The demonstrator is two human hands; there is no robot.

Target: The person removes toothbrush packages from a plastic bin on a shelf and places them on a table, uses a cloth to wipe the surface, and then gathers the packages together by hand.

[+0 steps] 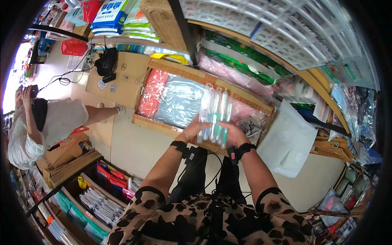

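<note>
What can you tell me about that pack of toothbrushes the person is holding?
The toothbrush pack is a clear plastic blister pack holding several white and teal brushes side by side, standing roughly upright. The left hand grips its lower left edge, the right hand its lower right. It is held above an open cardboard box of bagged goods on the floor.

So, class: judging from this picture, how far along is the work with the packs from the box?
Done: the cardboard box on the floor stands open. In hand: both the left hand and right hand hold a clear toothbrush pack above it. Left: red and clear wrapped bundles lie inside the box.
</note>
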